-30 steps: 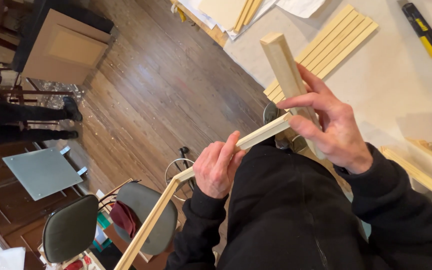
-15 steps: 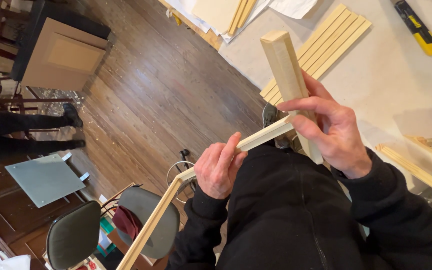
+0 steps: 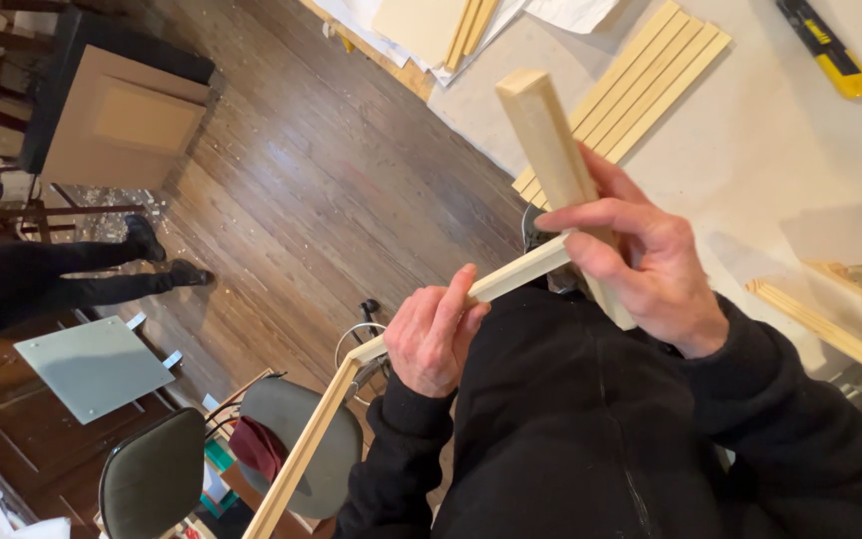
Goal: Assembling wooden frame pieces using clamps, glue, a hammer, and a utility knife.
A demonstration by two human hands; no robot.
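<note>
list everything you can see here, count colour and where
thick pale wooden block: 1, light wood, upright in the right hand
thin pale wooden strip: 1, light wood, gripped by the left hand, one end against the block
flat wooden slats: a row, pale, on the white table top
yellow and black utility knife: 1, table, top right
long wooden moulding: 1, pale, right edge of table
grey round chairs: 2, bottom left
grey glass panel: 1, on the floor, left
brown cardboard box: 1, top left
another person's legs: dark, left
left hand: 1, bare, black sleeve
right hand: 1, bare, black sleeve
</note>
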